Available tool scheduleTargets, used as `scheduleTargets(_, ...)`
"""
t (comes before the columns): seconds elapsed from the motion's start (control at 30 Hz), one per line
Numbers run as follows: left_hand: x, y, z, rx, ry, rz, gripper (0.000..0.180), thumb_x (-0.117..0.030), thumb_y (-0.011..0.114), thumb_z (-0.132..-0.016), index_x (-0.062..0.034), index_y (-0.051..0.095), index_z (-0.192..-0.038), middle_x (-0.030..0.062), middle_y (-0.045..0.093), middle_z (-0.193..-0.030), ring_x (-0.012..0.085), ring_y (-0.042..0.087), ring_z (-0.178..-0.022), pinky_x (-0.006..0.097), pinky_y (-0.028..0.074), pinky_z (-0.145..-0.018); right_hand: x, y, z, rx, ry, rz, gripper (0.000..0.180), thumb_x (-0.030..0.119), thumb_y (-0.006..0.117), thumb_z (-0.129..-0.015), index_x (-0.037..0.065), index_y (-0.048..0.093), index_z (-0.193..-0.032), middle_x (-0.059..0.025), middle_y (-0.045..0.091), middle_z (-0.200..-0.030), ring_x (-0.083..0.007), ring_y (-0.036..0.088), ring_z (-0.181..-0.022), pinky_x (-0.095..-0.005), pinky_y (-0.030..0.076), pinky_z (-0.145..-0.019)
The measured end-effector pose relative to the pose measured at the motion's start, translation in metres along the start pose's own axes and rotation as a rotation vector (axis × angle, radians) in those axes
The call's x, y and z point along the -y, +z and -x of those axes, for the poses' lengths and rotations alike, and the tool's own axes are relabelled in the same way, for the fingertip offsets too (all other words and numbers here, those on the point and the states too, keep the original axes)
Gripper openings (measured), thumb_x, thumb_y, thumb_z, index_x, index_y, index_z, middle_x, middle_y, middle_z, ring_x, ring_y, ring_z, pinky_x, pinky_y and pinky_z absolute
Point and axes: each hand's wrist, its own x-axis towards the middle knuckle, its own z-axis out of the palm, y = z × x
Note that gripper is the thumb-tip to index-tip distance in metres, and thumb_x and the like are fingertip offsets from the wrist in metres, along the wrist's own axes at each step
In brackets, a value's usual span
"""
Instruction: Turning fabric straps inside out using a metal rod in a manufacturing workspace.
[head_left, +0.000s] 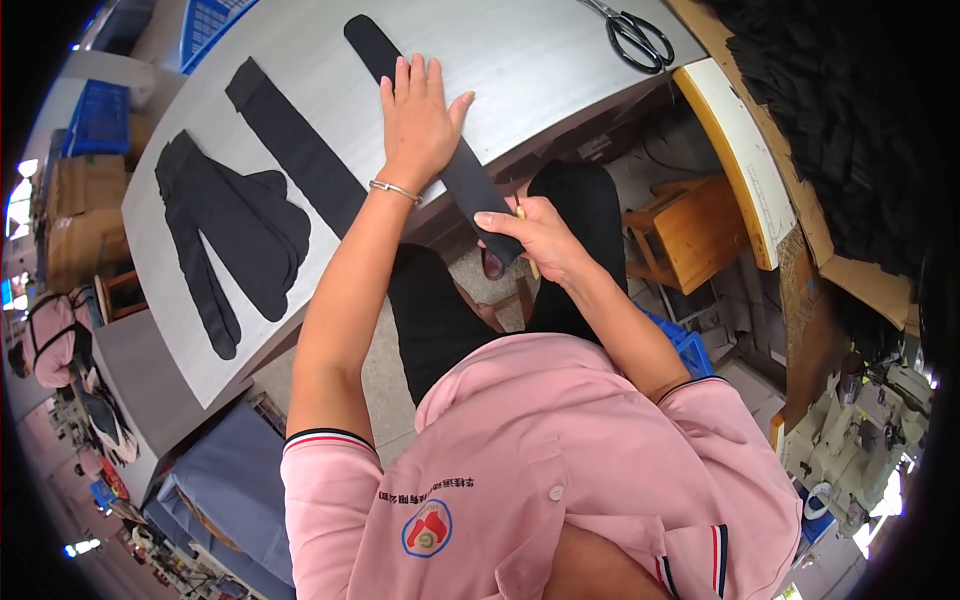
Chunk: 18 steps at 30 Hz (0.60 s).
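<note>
A long black sock (472, 183) runs from the tabletop over its near edge, its rounded toe pointing away from me. My left hand (420, 122) lies flat on it with fingers stretched out, pressing it to the table. Past the edge, my right hand (538, 238) grips the sock's near end, thumb on top. That same hand also has a thin tool with a yellowish handle (534, 268) tucked in its fingers; its kind is unclear. Left of my hands lies another black sock (300, 145), partly behind my left forearm. Farther left is a small pile of black socks (245, 215).
Black-handled scissors (640, 42) rest at the far right of the grey-white table (520, 90). A carton of black goods (830, 110) stands on the right, near a wooden stool (690, 235). Blue crates (98, 118) and cardboard boxes (88, 220) are at the far left.
</note>
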Motion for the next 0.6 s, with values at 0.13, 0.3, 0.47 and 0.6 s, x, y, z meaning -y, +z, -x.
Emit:
scheduleTargets(0.13,-0.002,0.000,0.001,-0.018,0.002,0.002,0.070,-0.051,0.045,-0.100,0.0036,0.042,-0.144,0.0236,0.037,-0.153,0.0395,0.027,-0.145,0.052,0.018,-0.118,-0.010,-0.012,0.015,-0.029,0.039,0.170,0.025,0.023,0.074,-0.088,0.001,0.063,-0.082,-0.0025,0.061,-0.064,-0.0072,0.054,-0.053,-0.0219,0.047,-0.058)
scheduleTargets(0.3,-0.005,-0.001,-0.001,-0.034,-0.012,0.019,0.069,-0.051,0.046,-0.099,0.0022,0.042,-0.144,0.0230,0.037,-0.153,0.0394,0.028,-0.145,0.052,0.018,-0.118,-0.016,-0.009,0.033,-0.070,-0.105,0.115,0.027,0.023,0.072,-0.090,0.002,0.062,-0.078,-0.0021,0.060,-0.060,-0.0065,0.050,-0.046,-0.0228,0.044,-0.051)
scheduleTargets(0.47,-0.008,-0.005,0.000,0.005,-0.044,0.060,0.070,-0.049,0.049,-0.098,0.0031,0.043,-0.143,0.0227,0.035,-0.154,0.0377,0.025,-0.146,0.050,0.014,-0.120,-0.013,-0.013,0.056,-0.084,-0.084,0.202,0.024,0.021,0.070,-0.091,0.001,0.063,-0.079,-0.0034,0.063,-0.062,-0.0067,0.051,-0.046,-0.0230,0.043,-0.050)
scheduleTargets(0.6,-0.009,-0.006,0.002,0.001,-0.076,0.051,0.071,-0.052,0.050,-0.097,0.0012,0.044,-0.143,0.0235,0.036,-0.153,0.0394,0.025,-0.146,0.052,0.014,-0.119,-0.028,-0.029,0.073,0.021,-0.028,0.225,0.022,0.026,0.069,-0.093,0.004,0.065,-0.090,-0.0041,0.068,-0.072,-0.0050,0.054,-0.049,-0.0183,0.035,-0.044)
